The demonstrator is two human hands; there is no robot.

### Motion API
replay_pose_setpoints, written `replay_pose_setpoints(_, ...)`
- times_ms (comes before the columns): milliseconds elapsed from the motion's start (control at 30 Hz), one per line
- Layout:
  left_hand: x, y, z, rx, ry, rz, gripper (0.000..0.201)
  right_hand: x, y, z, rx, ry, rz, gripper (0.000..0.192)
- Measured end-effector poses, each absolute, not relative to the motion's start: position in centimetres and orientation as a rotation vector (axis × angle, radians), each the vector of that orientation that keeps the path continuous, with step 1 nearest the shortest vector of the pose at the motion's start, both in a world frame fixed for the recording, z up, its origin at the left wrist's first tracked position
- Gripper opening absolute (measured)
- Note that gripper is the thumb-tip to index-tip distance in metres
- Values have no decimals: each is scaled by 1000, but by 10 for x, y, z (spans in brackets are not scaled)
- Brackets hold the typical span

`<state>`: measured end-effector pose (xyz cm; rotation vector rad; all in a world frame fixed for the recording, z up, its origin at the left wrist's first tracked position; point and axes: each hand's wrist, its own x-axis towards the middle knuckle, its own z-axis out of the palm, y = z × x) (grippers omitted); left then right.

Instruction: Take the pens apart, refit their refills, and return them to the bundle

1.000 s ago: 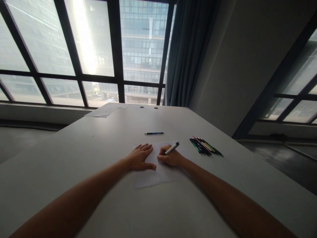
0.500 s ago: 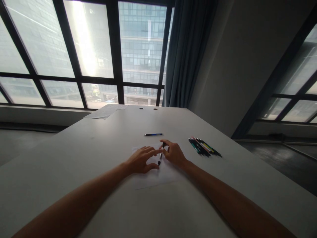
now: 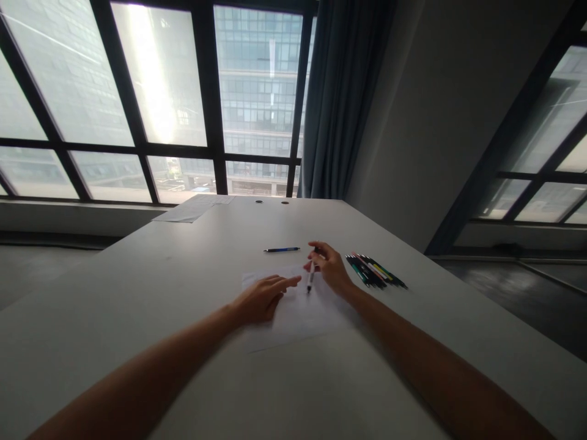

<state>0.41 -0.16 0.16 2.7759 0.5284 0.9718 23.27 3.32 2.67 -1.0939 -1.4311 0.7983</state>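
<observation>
Right hand (image 3: 331, 267) pinches a white-barrelled pen (image 3: 311, 276) near its top, fingers closed on it; pen hangs almost upright, dark tip down over the far right part of the paper sheet (image 3: 293, 308); contact with the sheet not readable. Left hand (image 3: 261, 298) rests on the sheet's left part, fingers loosely spread, index pointing toward the pen tip, holding nothing. Blue pen (image 3: 281, 249) lies flat on the grey table (image 3: 183, 275) just beyond the sheet, apart from both hands. Bundle of coloured pens (image 3: 375, 271) lies right of the right hand, near but not touching. More papers (image 3: 190, 208) at the far table edge by the window. Nothing lies between hands and sheet.
</observation>
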Motion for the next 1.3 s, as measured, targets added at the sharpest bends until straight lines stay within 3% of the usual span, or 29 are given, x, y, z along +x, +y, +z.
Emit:
replay_pose_setpoints(133, 1, 8, -5, 2770, 862, 1059, 33, 321, 57, 42, -1417, -1401, 157, 62)
replay_pose_setpoints(233, -4, 15, -7, 2771, 1117, 1018, 27, 399, 64, 36, -1760, -1364, -240, 38)
replay_pose_setpoints(300, -7, 17, -7, 2776, 1222, 950, 25, 439, 66, 24, -1940, -1387, -307, 30)
replay_pose_setpoints(367, -8, 18, -6, 2781, 1269, 893, 25, 463, 67, 11, -2021, -1437, -300, 34)
replay_pose_setpoints(500, -9, 18, -4, 2762, 1346, 877, 25, 474, 70, -6, -2130, -1504, -106, 38)
replay_pose_setpoints(667, -11, 20, -5, 2679, 1460, 849, 25, 468, 67, -3, -2104, -1523, 41, 28)
replay_pose_setpoints(867, -12, 22, -7, 2593, 1500, 821, 24, 441, 65, 16, -2050, -1511, -96, 31)
replay_pose_setpoints(1033, -14, 24, -11, 2543, 1519, 804, 20, 339, 91, 16, -1782, -1836, -81, 25)
replay_pose_setpoints(1133, -15, 24, -13, 2512, 1539, 830, 19, 268, 113, 9, -1609, -2083, -49, 30)
replay_pose_setpoints(1300, -15, 23, -12, 2498, 1553, 825, 20, 212, 142, 0, -1678, -2154, -14, 30)
